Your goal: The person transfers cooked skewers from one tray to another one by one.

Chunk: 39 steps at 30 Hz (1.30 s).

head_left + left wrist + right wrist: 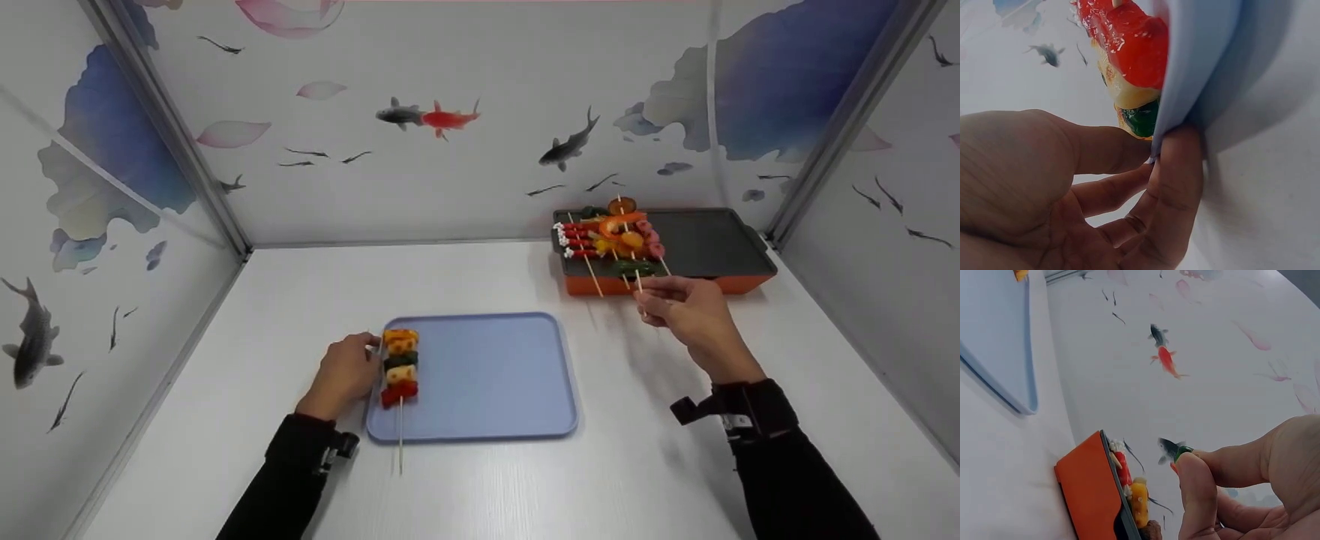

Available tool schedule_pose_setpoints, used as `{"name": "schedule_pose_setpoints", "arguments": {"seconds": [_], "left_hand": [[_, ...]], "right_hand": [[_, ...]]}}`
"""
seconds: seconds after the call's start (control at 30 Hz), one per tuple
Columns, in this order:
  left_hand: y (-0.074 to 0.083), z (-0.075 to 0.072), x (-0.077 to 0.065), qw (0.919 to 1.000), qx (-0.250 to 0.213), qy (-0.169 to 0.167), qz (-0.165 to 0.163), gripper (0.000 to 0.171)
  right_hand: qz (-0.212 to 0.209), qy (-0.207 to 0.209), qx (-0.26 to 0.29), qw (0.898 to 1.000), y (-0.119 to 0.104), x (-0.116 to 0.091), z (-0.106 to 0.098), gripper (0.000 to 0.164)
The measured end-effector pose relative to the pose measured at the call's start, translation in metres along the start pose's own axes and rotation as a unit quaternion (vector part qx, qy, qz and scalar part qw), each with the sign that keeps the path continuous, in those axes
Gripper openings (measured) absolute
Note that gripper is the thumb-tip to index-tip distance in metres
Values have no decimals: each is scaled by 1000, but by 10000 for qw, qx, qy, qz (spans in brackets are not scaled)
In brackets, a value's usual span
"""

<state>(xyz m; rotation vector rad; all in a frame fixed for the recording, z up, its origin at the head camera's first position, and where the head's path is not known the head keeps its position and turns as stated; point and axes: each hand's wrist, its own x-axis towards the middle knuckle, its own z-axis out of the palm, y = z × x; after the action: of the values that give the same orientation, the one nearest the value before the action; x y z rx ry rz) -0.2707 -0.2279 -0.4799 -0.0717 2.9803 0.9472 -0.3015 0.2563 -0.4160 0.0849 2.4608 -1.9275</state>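
A blue tray point(487, 382) lies on the table with a skewer point(400, 366) of red, pale and green pieces along its left side; the stick overhangs the front edge. My left hand point(345, 373) pinches the tray's left rim, thumb above and fingers below, as the left wrist view shows. Over the front of an orange grill point(739, 283) with a dark plate, my right hand point(694, 319) pinches the stick of a vegetable skewer point(634, 266). In the right wrist view only a green bit point(1183, 451) of it shows past the fingertips.
Several other skewers point(581, 240), with red, white and pink pieces, lie on the grill's left half. Printed walls point(450, 180) enclose the table point(322, 285) at the back and both sides, and the grill stands against the back wall.
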Motion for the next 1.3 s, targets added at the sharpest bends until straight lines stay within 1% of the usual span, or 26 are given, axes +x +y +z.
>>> {"name": "schedule_pose_setpoints", "arguments": {"seconds": [0.17,0.37,0.7,0.9,1.03,1.17,1.3], "left_hand": [[1,0,0,9999,31,-46,-103,35],[2,0,2,9999,117,32,-50,34],[1,-1,1,10000,3,32,43,34],[3,-1,1,9999,-9,-38,-95,35],[3,-1,2,9998,74,-91,-135,36],[3,-1,3,9998,203,-33,-55,36],[2,-1,2,9998,181,4,-34,35]], "right_hand": [[-53,-157,-38,9999,-1,-4,9,45],[-90,-279,14,9996,-1,-6,19,42],[-109,-547,-100,9984,-1,-11,32,42],[-172,-699,-102,9974,-1,-16,38,39],[-182,-790,-126,9966,-1,-20,44,40],[-201,-824,-144,9963,-1,-23,52,35],[-217,-854,-111,9960,0,-27,62,30]]}}
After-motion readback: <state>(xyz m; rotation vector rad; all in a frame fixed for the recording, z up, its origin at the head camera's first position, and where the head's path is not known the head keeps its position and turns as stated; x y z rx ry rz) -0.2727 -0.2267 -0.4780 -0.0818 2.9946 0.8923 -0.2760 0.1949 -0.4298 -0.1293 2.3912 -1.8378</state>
